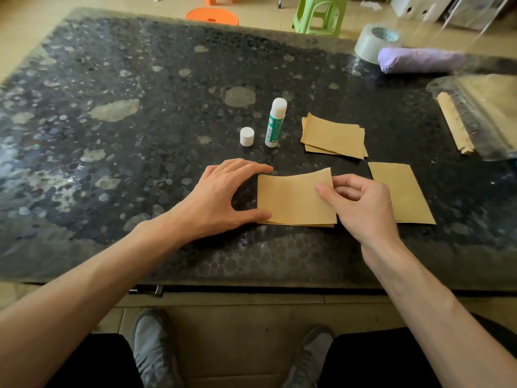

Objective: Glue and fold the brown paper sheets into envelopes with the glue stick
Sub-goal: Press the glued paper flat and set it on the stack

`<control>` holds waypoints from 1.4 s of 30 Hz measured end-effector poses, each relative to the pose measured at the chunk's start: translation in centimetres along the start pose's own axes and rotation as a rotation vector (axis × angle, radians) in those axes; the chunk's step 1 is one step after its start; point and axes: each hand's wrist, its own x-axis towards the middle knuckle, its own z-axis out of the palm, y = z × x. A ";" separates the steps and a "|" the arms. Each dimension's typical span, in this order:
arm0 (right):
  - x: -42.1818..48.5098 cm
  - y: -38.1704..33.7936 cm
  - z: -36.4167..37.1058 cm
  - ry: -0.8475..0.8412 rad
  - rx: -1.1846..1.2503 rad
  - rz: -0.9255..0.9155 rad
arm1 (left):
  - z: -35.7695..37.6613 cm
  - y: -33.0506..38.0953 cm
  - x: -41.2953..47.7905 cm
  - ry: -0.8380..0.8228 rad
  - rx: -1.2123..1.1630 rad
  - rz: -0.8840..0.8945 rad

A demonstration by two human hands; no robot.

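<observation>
Paper lies centre: the folded brown sheet [293, 201] sits between our hands, long axis left to right. Our left hand [223, 194] braces its left edge with straight fingers; our right hand [361, 203] pinches the lifted right edge. Just beyond stands the uncapped glue stick [275, 123], upright on the dark speckled tabletop [140, 135]; plastic stools [319, 15] behind.

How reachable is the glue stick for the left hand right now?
Probably yes: the left hand only rests on the folded sheet, and bare table lies between it and the upright glue stick.
</observation>
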 end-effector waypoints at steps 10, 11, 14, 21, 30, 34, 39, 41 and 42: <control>0.0 0.0 0.0 -0.005 0.006 0.002 | 0.1 -0.2 0.0 -0.007 0.002 0.016; -0.1 0.0 0.0 -0.004 0.006 0.000 | 0.1 -0.2 0.0 -0.006 0.004 0.015; -0.1 0.1 0.0 -0.004 0.004 0.000 | 0.1 -0.2 0.0 -0.006 0.004 0.011; -0.1 0.1 0.1 -0.006 -0.008 -0.012 | 0.2 -0.2 -0.1 -0.003 0.006 0.022; 0.1 0.3 0.1 -0.014 -0.023 -0.043 | 0.2 -0.3 -0.1 -0.012 -0.018 0.019; 0.2 0.4 0.3 -0.017 -0.039 -0.063 | 0.2 -0.3 -0.2 -0.017 -0.018 0.021; 0.2 0.4 0.4 -0.009 -0.057 -0.077 | 0.2 -0.2 -0.1 -0.016 -0.017 0.019; 0.2 0.4 0.4 -0.002 -0.064 -0.079 | 0.2 -0.3 -0.1 -0.017 -0.013 0.021; 0.1 0.4 0.3 0.001 -0.064 -0.081 | 0.3 -0.3 -0.1 -0.017 -0.011 0.021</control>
